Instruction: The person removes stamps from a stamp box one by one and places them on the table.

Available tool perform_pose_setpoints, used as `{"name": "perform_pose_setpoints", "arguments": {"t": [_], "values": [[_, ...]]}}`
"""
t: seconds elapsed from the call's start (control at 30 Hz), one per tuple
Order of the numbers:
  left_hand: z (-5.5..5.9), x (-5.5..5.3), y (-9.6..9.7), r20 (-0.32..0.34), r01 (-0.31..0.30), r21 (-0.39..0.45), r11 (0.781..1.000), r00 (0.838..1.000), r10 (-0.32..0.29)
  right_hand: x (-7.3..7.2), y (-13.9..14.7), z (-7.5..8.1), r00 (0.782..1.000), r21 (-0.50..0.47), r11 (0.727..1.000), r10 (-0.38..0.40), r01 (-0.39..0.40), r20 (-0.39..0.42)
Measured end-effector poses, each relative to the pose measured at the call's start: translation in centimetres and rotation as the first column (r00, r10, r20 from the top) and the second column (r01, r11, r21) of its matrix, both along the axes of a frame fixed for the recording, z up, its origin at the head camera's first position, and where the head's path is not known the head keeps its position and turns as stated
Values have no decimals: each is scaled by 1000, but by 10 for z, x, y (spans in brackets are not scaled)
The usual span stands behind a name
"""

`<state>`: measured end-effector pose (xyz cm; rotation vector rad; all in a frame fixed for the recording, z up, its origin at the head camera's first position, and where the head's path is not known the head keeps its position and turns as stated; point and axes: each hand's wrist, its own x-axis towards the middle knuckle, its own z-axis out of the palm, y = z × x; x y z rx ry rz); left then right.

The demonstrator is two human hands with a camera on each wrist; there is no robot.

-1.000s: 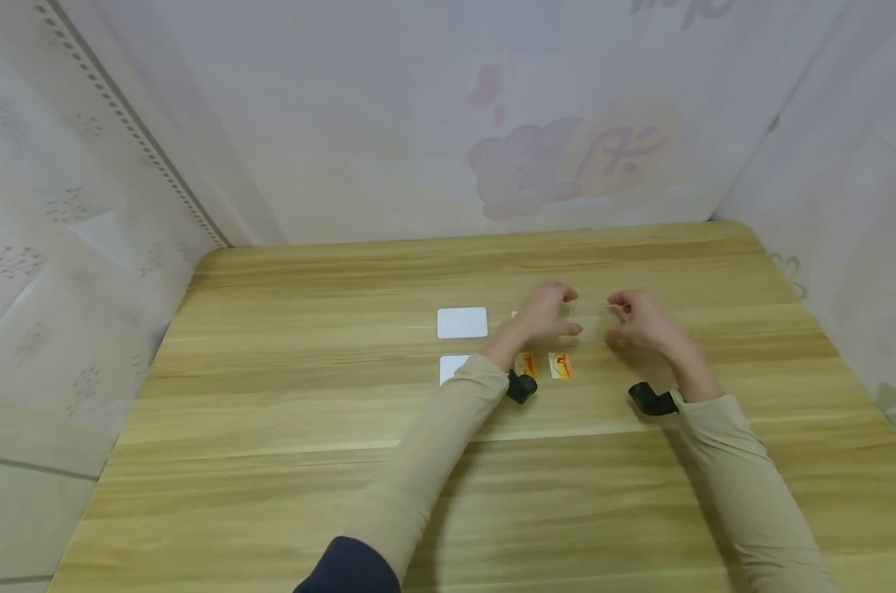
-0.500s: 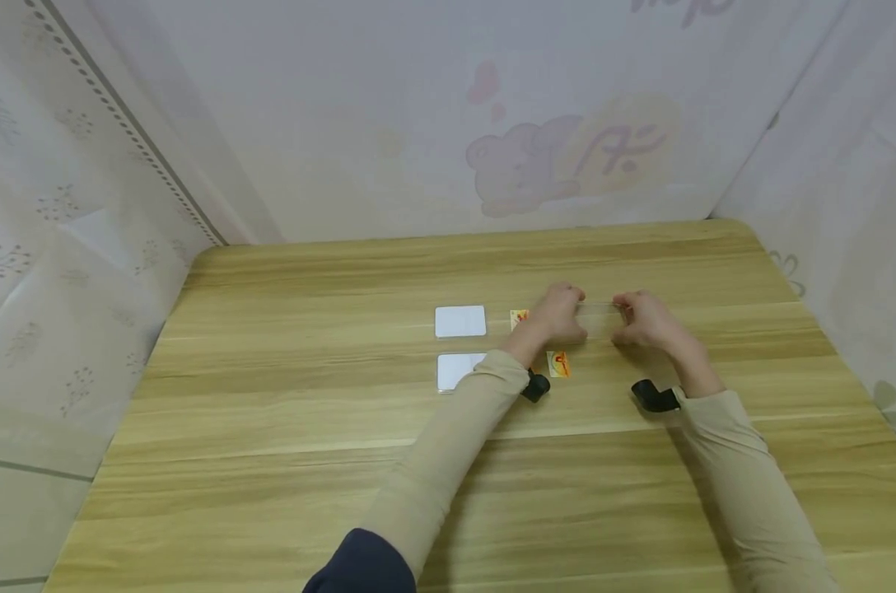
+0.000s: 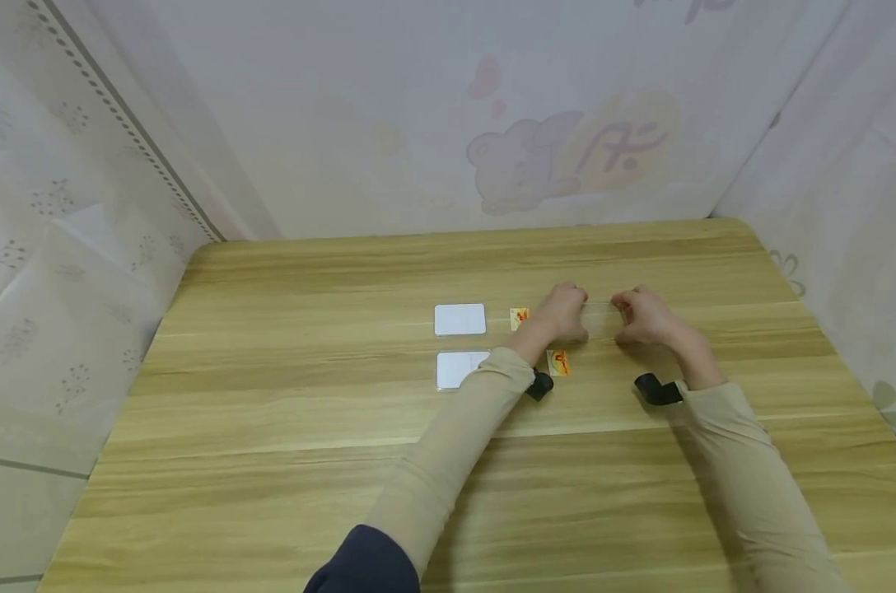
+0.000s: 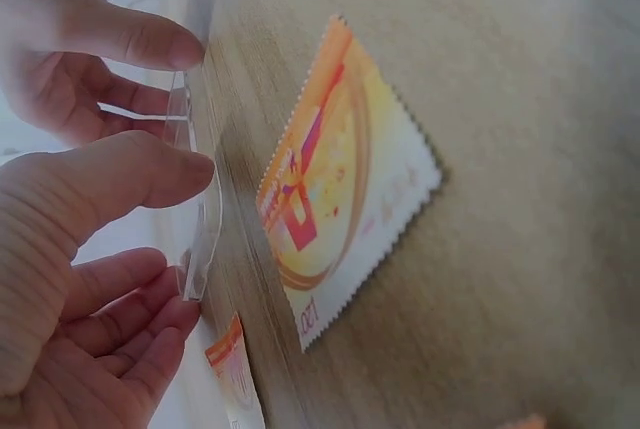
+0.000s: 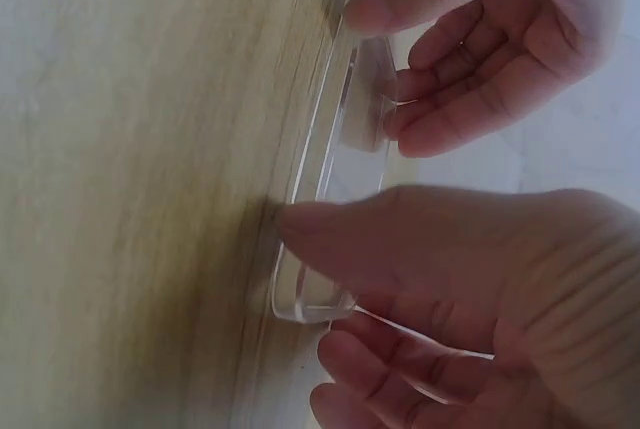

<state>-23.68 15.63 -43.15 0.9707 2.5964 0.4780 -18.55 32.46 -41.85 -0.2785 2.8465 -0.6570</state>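
Both hands hold a clear, shallow plastic case (image 3: 599, 319) by its opposite ends, just at the tabletop. My left hand (image 3: 564, 315) grips the left end between thumb and fingers; my right hand (image 3: 646, 319) grips the right end the same way. In the right wrist view the clear case (image 5: 345, 164) appears tilted with a rounded rim. Near the left hand lies an orange-and-yellow postage stamp (image 4: 335, 189) with perforated edges. A second stamp (image 4: 235, 374) shows partly below it. In the head view, one stamp (image 3: 519, 318) sits left of that hand.
Two white rounded rectangles (image 3: 459, 319) (image 3: 459, 369) lie to the left, one behind the other; the left sleeve partly covers the nearer one. The wooden table (image 3: 270, 395) meets patterned curtains at its back and sides. Black wrist mounts (image 3: 657, 390) jut from the sleeves.
My left hand has moved a little to the right, onto the case's left end, uncovering more of a stamp behind it. My right hand has barely moved.
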Motion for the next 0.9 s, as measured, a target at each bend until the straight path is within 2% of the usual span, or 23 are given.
{"name": "perform_pose_setpoints", "arguments": {"t": [0.17, 0.37, 0.5, 0.9], "values": [[1, -2, -4, -11, 9, 30, 1000, 1000, -8, -1, -1, 2, 1000, 11, 1000, 25, -25, -3], [7, -2, -12, 10, 1, 77, 997, 1000, -2, 1, -4, 8, 999, -8, 1000, 7, -7, 34], [12, -2, -18, 2, 15, 103, 995, 1000, -15, 2, -8, 12, 999, -36, 999, 4, -2, 50], [25, -4, -48, -17, 49, 157, 986, 999, -47, 2, -26, 23, 1000, -60, 998, 25, -25, -4]]}}
